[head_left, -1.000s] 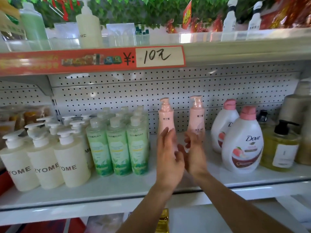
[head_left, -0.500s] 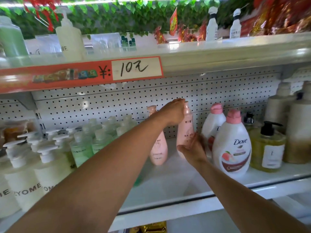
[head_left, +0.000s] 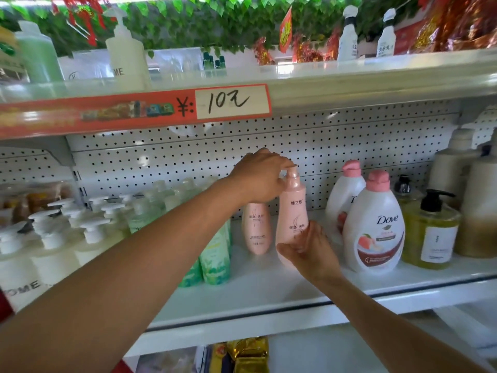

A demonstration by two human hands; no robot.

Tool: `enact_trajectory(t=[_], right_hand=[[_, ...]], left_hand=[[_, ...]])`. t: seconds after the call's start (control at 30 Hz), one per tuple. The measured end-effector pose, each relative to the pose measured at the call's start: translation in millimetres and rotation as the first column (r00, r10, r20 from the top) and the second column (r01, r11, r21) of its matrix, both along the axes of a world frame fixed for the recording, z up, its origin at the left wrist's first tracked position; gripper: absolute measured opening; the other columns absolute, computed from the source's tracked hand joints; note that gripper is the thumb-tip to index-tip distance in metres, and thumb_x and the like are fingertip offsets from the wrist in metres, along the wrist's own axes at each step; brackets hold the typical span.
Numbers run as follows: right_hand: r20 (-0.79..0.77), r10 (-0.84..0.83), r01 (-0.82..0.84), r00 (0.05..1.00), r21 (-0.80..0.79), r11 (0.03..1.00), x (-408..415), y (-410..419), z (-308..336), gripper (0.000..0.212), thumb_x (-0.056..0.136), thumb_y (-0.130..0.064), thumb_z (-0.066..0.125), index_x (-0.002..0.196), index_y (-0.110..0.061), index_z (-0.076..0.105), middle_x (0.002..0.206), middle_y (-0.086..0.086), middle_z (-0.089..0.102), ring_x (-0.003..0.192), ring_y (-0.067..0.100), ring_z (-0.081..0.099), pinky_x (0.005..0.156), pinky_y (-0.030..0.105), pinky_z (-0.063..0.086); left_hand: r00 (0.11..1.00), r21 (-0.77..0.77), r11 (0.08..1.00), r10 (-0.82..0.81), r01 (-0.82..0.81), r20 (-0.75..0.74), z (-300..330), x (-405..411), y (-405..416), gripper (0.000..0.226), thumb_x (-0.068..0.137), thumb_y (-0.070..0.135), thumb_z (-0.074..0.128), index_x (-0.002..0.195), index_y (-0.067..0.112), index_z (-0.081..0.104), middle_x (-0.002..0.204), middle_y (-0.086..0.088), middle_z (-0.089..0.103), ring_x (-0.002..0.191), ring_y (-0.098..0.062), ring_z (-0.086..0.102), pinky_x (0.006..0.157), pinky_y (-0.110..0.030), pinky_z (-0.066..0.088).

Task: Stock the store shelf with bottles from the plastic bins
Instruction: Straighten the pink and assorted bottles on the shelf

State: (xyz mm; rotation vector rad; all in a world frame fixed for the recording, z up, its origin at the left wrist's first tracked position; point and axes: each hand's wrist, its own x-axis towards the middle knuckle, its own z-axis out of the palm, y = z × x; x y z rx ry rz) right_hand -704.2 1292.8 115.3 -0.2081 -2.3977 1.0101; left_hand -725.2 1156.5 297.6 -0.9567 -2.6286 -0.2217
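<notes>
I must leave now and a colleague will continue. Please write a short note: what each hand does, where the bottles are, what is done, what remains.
Left hand pinches the pump top of the front pink bottle. Right hand holds its lower body.
The bottle stands on the middle shelf, left of the Dove bottle; a second pink bottle stands behind-left.
Done: both pink bottles shelved.
Left: release, fetch more; bins not in view.

A pink pump bottle (head_left: 292, 211) is held upright on the white shelf (head_left: 269, 289): its pump top is pinched by the left hand (head_left: 259, 179), and its lower body is gripped by the right hand (head_left: 309, 249). A second pink bottle (head_left: 255, 228) is seen just left of it, partly behind. Two Dove bottles (head_left: 375, 224) are stood near its right; green bottles (head_left: 215, 254) are grouped to its left.
</notes>
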Motion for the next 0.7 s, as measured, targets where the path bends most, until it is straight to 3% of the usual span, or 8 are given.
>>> enact_trajectory(t=[0.23, 0.37, 0.47, 0.63, 0.7], right_hand=[[0.020, 0.077, -0.077, 0.997, 0.017, 0.997, 5, -23, 5, 0.072, 0.059, -0.056, 0.080, 0.109, -0.020, 0.043, 0.100, -0.006, 0.046, 0.093, 0.015, 0.052, 0.067, 0.028, 0.043], [0.019, 0.111, -0.111, 0.994, 0.015, 0.994, 1, -44, 5, 0.070, 0.056, -0.059, 0.077, 0.104, -0.025, 0.040, 0.095, -0.011, 0.042, 0.089, 0.011, 0.048, 0.056, 0.017, 0.032], [0.007, 0.121, -0.121, 0.993, -0.001, 0.993, -1, -52, 4, 0.072, 0.056, -0.060, 0.078, 0.107, -0.024, 0.041, 0.095, -0.012, 0.041, 0.089, 0.009, 0.048, 0.055, 0.013, 0.030], [0.025, 0.125, -0.124, 0.992, -0.028, 0.992, 0, -58, 7, 0.075, 0.055, -0.059, 0.079, 0.109, -0.022, 0.041, 0.100, -0.009, 0.048, 0.092, 0.012, 0.053, 0.065, 0.025, 0.046], [0.037, 0.134, -0.132, 0.990, -0.039, 0.990, 0, -59, 7, 0.076, 0.054, -0.059, 0.079, 0.110, -0.022, 0.041, 0.101, -0.008, 0.050, 0.092, 0.011, 0.053, 0.065, 0.025, 0.046]], left_hand=[[1.000, -0.046, 0.999, 0.026, -0.027, -0.013, 5, 10, -43, 0.048, 0.096, 0.033, 0.052, 0.142, 0.039, 0.041, 0.147, 0.004, 0.043, 0.136, -0.015, 0.032, 0.108, -0.032, 0.023], [0.999, -0.028, 0.999, 0.043, -0.043, -0.012, 4, 8, -63, 0.051, 0.093, 0.034, 0.058, 0.141, 0.039, 0.043, 0.146, 0.006, 0.045, 0.135, -0.013, 0.036, 0.109, -0.030, 0.025], [1.000, 0.033, 0.999, 0.029, -0.029, 0.005, 2, 7, -72, 0.052, 0.090, 0.033, 0.063, 0.139, 0.041, 0.046, 0.145, 0.010, 0.046, 0.132, -0.012, 0.039, 0.098, -0.021, 0.025], [1.000, 0.101, 0.995, 0.009, -0.008, -0.006, 4, 2, -76, 0.046, 0.087, 0.034, 0.068, 0.131, 0.038, 0.056, 0.139, 0.009, 0.052, 0.128, -0.014, 0.045, 0.092, -0.020, 0.027], [1.000, 0.137, 0.991, 0.001, -0.001, 0.003, 5, -2, -77, 0.042, 0.085, 0.036, 0.070, 0.126, 0.035, 0.061, 0.135, 0.008, 0.056, 0.126, -0.015, 0.048, 0.094, -0.021, 0.031]])
